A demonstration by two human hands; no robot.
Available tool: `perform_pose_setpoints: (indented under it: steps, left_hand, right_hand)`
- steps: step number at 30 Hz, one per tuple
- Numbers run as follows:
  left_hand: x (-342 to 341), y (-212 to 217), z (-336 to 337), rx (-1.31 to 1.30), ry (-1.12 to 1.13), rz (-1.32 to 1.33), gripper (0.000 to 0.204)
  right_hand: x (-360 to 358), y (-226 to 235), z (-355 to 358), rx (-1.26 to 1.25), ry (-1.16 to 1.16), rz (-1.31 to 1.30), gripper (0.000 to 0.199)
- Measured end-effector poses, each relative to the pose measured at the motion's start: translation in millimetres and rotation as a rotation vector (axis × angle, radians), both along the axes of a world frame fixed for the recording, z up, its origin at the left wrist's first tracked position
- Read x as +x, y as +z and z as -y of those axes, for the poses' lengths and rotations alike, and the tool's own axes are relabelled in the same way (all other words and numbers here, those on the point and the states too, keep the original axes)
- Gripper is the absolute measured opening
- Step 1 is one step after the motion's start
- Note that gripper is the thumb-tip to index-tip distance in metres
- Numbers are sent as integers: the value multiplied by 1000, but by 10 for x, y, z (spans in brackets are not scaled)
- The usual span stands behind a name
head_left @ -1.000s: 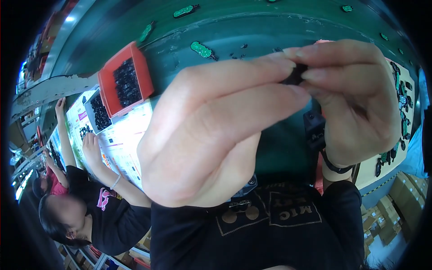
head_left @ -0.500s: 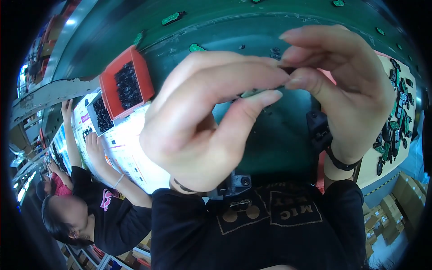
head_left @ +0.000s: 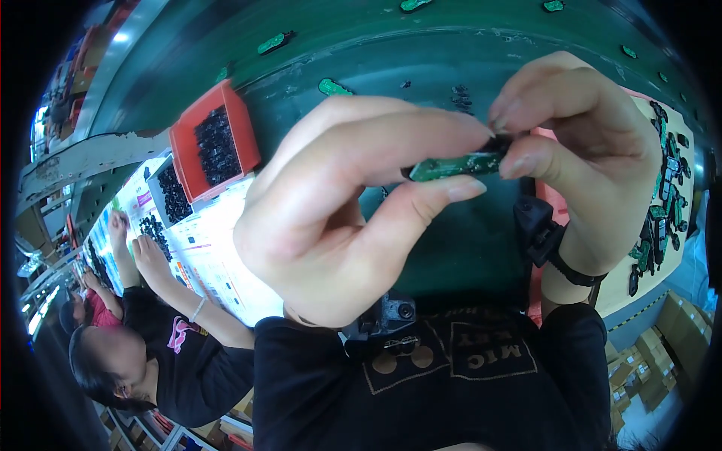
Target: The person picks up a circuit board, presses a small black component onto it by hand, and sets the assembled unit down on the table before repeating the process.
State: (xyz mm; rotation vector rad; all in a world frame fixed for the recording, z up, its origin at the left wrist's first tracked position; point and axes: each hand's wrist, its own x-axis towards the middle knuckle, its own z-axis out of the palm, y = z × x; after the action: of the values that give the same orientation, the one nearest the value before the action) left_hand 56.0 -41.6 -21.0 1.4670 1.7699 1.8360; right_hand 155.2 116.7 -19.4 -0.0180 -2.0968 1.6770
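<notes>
A long green circuit board (head_left: 455,166) with small solder points is held up in front of me, its face turned partly toward the camera. My left hand (head_left: 342,199) pinches it between thumb and fingers along its length. At the board's right end, my right hand (head_left: 583,135) has its thumb and fingertips closed around a small dark part (head_left: 499,143) that touches the board. Fingers cover much of that part, so its kind is unclear. Both wrists carry dark straps with small black devices.
An orange bin (head_left: 248,143) of small black parts stands left, beside a grey bin (head_left: 171,197). Several green boards (head_left: 331,87) lie on the green surface beyond. At right, a cream board (head_left: 628,289) bears many dark and green pieces. A co-worker (head_left: 180,353) works at the left.
The green board has tilted, so more of its face shows between my hands. My right hand has shifted slightly right and down. Boards in the background have moved left.
</notes>
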Motion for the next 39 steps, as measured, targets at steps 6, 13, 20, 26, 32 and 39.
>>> perform_pose_setpoints:
  steps: [6, 13, 20, 26, 32, 39]
  left_hand:
    - [77, 69, 12, -7, 2, -161, 31]
    - [148, 85, -8, -68, 91, -224, 32]
    - [89, -19, -61, 32, 32, 327, 39]
    - [63, -10, -70, -73, 87, 276, 38]
    - [-113, -164, -174, -256, 293, -33, 25]
    - [-1387, -915, -443, -768, 768, -432, 29]
  right_hand:
    - [3, 191, 61, 6, 8, 137, 19]
    - [25, 356, 89, -61, -48, 274, 18]
    - [0, 110, -72, -182, 67, 144, 26]
    - [-10, 88, -45, -395, 71, 159, 26]
    - [-63, 10, -62, -286, -86, 172, 21]
    - [-424, -587, -345, 45, -232, 232, 20]
